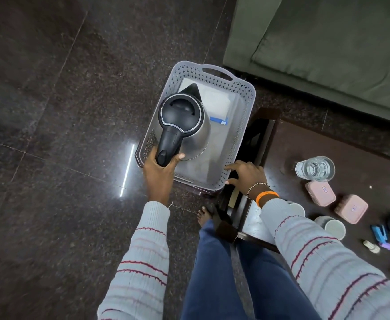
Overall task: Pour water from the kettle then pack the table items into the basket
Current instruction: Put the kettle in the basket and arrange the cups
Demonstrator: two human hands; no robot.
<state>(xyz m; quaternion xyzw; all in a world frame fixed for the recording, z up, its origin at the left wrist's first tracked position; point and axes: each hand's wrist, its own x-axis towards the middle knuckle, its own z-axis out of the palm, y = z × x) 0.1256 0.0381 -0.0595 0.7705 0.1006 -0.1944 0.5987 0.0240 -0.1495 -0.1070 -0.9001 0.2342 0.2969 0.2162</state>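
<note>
A steel kettle with a black lid and handle sits upright inside the grey perforated basket, near its left wall. My left hand is wrapped around the kettle's handle. My right hand rests with spread fingers on the basket's near right corner. A glass of water stands on the dark table to the right. Two pink lidded boxes and two paper cups lie on the table too.
The basket stands on a low dark stool beside the table, over a dark polished stone floor. A green sofa fills the far right. Small items, a blue clip and a purple piece, lie at the table's right edge.
</note>
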